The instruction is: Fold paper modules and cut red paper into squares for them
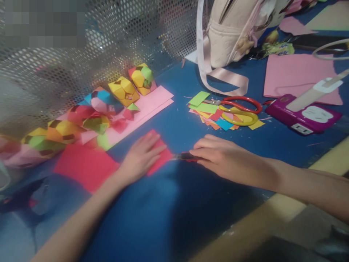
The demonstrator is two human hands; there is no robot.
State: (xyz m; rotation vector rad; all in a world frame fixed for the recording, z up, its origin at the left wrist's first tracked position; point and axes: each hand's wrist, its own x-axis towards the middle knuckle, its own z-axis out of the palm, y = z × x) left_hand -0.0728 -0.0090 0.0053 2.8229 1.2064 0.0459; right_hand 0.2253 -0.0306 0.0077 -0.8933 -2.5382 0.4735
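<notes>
My left hand (141, 156) lies flat, fingers stretched out, pressing on a folded red paper sheet (84, 165) on the blue table (169, 218). My right hand (220, 156) is closed around a small dark cutter (183, 157) whose tip touches the right edge of the red paper. Both forearms reach in from the bottom of the view.
Several folded colourful paper balls (124, 90) line pink strips (152, 100) by a perforated metal wall (109, 32). Coloured paper scraps (207, 109) and red-yellow scissors (240, 111) lie beyond my right hand. Also present are a magenta case (302, 118), pink sheets (297, 74) and a beige backpack (231, 32).
</notes>
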